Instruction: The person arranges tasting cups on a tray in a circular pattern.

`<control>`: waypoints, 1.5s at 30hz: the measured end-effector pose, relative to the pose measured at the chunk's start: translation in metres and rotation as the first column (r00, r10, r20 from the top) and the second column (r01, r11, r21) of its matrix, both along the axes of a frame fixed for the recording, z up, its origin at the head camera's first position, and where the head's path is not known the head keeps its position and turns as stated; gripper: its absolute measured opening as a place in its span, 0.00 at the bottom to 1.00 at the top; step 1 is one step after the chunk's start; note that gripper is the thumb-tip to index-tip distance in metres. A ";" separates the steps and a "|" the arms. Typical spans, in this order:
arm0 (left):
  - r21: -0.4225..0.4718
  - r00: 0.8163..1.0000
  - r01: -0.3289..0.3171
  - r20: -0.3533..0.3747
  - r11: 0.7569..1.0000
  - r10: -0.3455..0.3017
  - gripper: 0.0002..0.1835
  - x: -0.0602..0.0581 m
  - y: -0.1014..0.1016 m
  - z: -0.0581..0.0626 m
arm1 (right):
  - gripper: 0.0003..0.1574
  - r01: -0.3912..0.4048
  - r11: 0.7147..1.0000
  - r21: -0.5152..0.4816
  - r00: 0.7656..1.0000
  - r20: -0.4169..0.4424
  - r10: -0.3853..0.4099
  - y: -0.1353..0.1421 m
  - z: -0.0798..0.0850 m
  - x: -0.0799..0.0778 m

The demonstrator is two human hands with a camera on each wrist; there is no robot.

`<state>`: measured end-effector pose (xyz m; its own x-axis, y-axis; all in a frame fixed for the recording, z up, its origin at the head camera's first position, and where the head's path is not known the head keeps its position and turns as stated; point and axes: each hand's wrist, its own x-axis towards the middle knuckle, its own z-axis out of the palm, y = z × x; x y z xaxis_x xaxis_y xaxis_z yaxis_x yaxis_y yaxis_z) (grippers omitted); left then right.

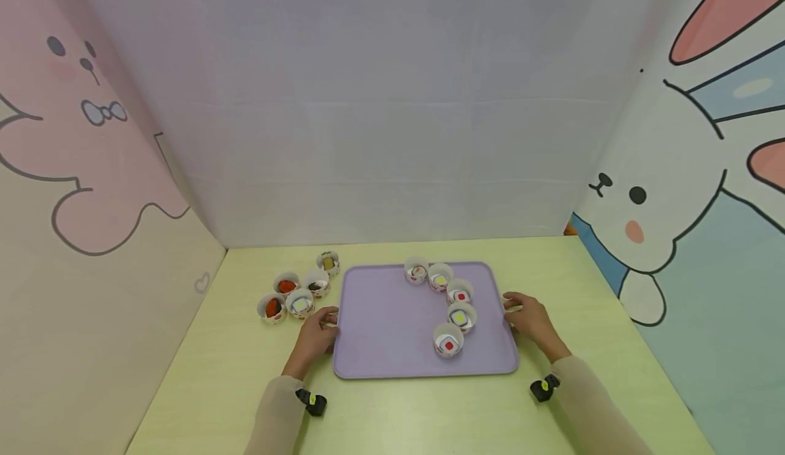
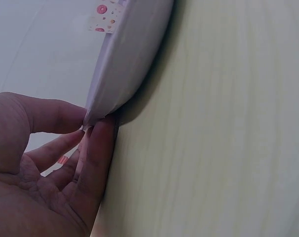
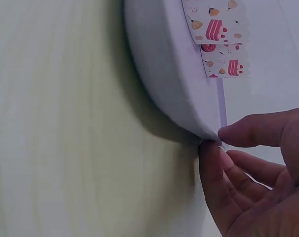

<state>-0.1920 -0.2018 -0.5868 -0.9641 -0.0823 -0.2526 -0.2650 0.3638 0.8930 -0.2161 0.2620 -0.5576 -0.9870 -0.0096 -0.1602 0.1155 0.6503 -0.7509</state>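
Observation:
A purple rectangular tray (image 1: 392,325) lies in the middle of the table, its right half bearing several small paper cups (image 1: 448,340) in a curved row. White pieces with red or yellow centres sit in most of these cups. My left hand (image 1: 319,336) pinches the tray's left edge; in the left wrist view the thumb (image 2: 56,116) is on top of the rim and fingers are below. On the opposite edge, my right hand (image 1: 529,317) pinches the rim the same way, thumb (image 3: 253,129) above. Printed cake patterns show on the cups (image 3: 226,61) in the right wrist view.
Left of the tray, close to my left hand, stands a cluster of several more paper cups (image 1: 300,303), some with orange or dark contents. A pale yellow-green table (image 1: 392,417) carries everything. White sheeting (image 1: 380,135) rises behind it, with cartoon-printed panels (image 1: 662,216) at both sides.

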 end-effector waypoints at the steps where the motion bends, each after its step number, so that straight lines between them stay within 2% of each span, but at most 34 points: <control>1: -0.001 1.000 -0.002 0.001 1.000 0.002 0.26 0.000 0.000 0.000 | 0.34 0.005 1.000 0.006 1.000 0.001 -0.005 0.000 -0.001 0.000; 11: -0.007 1.000 0.001 -0.001 1.000 -0.001 0.26 0.000 0.001 0.004 | 0.34 0.016 1.000 -0.004 1.000 0.004 -0.016 0.003 -0.007 -0.001; 19: -0.045 1.000 0.003 -0.028 0.999 -0.004 0.25 -0.001 0.001 0.001 | 0.36 0.028 0.980 -0.197 0.997 0.079 -0.013 0.010 -0.015 -0.005; 29: -0.072 1.000 0.010 -0.022 0.997 -0.012 0.25 -0.002 0.000 -0.001 | 0.36 0.045 0.964 -0.262 0.994 0.111 -0.016 0.012 -0.019 -0.005; 33: -0.128 0.999 0.019 -0.034 0.992 -0.024 0.24 0.001 0.001 0.005 | 0.37 0.050 0.963 -0.265 0.992 0.124 -0.018 0.012 -0.019 -0.005; 38: -0.192 0.994 0.000 -0.111 0.981 -0.022 0.24 0.009 0.001 0.015 | 0.37 0.064 0.961 -0.270 0.990 0.137 -0.027 0.012 -0.019 -0.005; 45: -0.088 0.976 -0.022 -0.218 0.996 0.002 0.25 0.022 0.001 0.042 | 0.37 0.064 0.961 -0.271 0.989 0.146 -0.024 0.012 -0.019 -0.005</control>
<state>-0.1702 -0.2007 -0.5450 -0.9939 -0.1068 -0.0281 -0.0728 0.4423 0.8939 -0.2207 0.2744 -0.5765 -0.9552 -0.0296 -0.2943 0.2563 0.4139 -0.8735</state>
